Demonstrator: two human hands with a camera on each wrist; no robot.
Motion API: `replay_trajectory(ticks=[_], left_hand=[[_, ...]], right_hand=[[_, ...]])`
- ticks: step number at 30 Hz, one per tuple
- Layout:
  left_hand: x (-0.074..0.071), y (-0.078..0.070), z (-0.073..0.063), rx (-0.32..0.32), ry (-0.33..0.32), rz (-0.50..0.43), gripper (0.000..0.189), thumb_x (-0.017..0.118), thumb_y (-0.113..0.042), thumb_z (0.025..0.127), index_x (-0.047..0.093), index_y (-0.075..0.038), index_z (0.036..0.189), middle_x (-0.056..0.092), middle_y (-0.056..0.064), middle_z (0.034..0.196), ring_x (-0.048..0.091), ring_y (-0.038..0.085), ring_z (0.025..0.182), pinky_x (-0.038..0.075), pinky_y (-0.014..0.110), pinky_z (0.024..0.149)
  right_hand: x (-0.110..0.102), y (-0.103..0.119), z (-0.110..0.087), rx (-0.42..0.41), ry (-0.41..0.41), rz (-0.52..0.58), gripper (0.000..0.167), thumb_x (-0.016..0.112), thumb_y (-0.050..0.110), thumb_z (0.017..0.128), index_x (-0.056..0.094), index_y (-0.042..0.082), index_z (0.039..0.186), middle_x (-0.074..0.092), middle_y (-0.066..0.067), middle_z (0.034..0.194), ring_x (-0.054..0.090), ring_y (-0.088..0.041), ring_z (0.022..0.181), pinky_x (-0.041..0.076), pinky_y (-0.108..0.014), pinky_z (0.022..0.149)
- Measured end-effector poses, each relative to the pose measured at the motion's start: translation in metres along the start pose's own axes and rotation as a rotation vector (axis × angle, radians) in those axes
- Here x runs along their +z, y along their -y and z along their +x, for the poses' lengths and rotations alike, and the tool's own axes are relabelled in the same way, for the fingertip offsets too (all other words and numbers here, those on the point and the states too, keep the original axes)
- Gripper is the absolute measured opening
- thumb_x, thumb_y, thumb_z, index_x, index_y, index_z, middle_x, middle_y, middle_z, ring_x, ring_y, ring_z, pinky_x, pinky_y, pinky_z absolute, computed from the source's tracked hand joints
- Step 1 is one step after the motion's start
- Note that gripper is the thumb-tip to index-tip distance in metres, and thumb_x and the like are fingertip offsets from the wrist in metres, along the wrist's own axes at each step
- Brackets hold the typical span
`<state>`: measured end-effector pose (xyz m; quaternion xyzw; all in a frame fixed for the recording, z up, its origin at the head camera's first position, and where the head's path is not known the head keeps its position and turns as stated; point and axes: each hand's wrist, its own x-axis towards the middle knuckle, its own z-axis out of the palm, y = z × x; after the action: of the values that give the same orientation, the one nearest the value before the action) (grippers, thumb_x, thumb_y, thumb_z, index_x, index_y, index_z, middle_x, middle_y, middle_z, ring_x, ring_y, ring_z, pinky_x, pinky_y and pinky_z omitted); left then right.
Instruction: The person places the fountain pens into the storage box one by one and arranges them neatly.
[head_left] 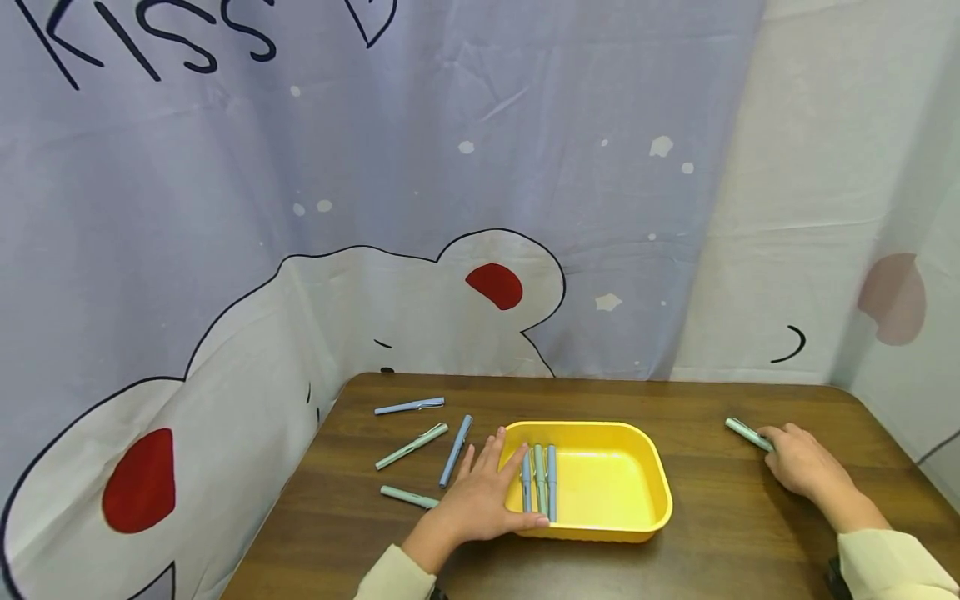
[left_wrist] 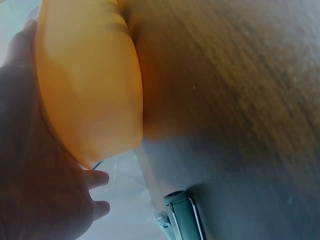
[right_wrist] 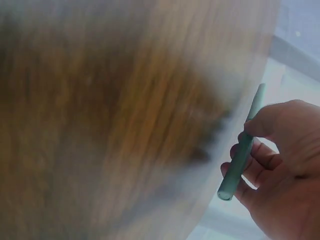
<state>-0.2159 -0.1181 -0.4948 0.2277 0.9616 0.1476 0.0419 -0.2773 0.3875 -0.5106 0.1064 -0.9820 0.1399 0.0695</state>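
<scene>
At the right of the table my right hand (head_left: 808,467) pinches a light green pen (head_left: 746,433) between thumb and fingers. In the right wrist view that pen (right_wrist: 240,160) is held just off or against the tabletop; I cannot tell which. My left hand (head_left: 480,500) rests with spread fingers over the left end of a yellow tray (head_left: 615,483), its thumb on the near rim. Inside the tray, by its left wall, lie a blue pen (head_left: 527,479), a green pen (head_left: 540,479) and another blue pen (head_left: 552,483), side by side.
Left of the tray lie a blue pen (head_left: 408,406), a green pen (head_left: 411,446), a slanted blue pen (head_left: 456,451) and a green pen (head_left: 405,497) partly behind the left hand. A printed curtain (head_left: 600,208) hangs behind the brown table (head_left: 712,533).
</scene>
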Motion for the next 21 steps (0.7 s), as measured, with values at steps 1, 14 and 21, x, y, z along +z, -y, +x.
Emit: replay_trajectory(ticks=[1,14,21], left_hand=[[0.0,0.0,0.0,0.0,0.002,0.0,0.107,0.056,-0.082,0.082,0.019,-0.024,0.164,0.002,0.018,0.17,0.011,0.036,0.156,0.006,0.062,0.122],[-0.001,0.0,0.002,0.001,0.008,0.004,0.108,0.054,-0.084,0.082,0.018,-0.025,0.164,0.001,0.018,0.17,0.01,0.035,0.156,0.007,0.063,0.122],[0.0,-0.001,0.001,-0.002,0.008,0.001,0.109,0.052,-0.086,0.081,0.019,-0.024,0.164,0.001,0.017,0.17,0.011,0.035,0.156,0.007,0.062,0.122]], right_hand=[[-0.001,0.002,-0.001,0.007,-0.003,0.008,0.035,0.066,-0.002,0.083,0.062,-0.014,0.116,0.059,-0.019,0.09,0.059,-0.035,0.08,0.05,-0.052,0.069],[-0.016,0.032,-0.009,0.137,0.083,0.34,0.041,0.061,0.013,0.096,0.059,-0.016,0.125,0.072,-0.017,0.099,0.063,-0.018,0.078,0.049,-0.033,0.064],[-0.013,0.044,-0.02,0.236,0.262,0.991,0.059,0.052,0.006,0.103,0.023,-0.027,0.143,0.071,-0.013,0.11,0.071,-0.015,0.09,0.059,-0.034,0.078]])
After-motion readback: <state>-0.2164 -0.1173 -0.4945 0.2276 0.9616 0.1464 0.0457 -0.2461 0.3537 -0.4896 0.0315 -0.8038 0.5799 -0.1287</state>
